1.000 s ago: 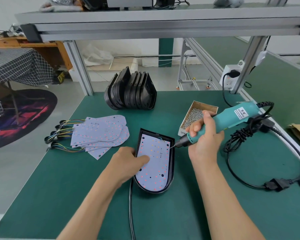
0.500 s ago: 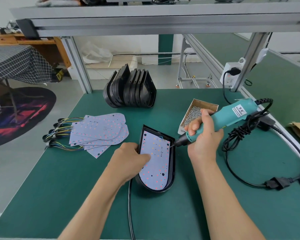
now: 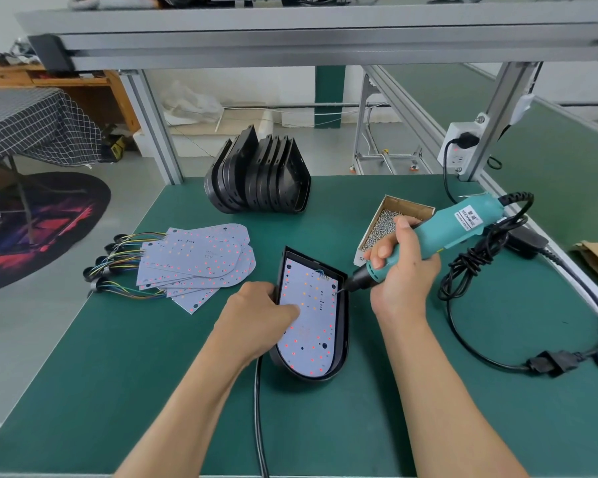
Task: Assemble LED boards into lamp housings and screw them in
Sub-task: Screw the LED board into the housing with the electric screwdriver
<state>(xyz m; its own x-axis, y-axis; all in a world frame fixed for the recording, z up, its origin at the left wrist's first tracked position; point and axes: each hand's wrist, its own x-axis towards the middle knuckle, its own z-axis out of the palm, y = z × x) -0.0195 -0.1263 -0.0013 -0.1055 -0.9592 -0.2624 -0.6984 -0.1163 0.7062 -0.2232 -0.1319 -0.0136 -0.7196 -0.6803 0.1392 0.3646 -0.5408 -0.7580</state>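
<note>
The left hand (image 3: pixel 256 319) presses flat-fingered on the LED board (image 3: pixel 308 315), pinning it in the lamp housing (image 3: pixel 340 339) on the bench (image 3: pixel 187 391). The right hand (image 3: pixel 403 267) grips the electric screwdriver (image 3: pixel 439 232), its tip at the board's right edge, likely to drive a screw squarely.

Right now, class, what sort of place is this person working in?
Probably a small lamp assembly workshop: a green bench with stacked housings, loose LED boards and a box of screws.
</note>
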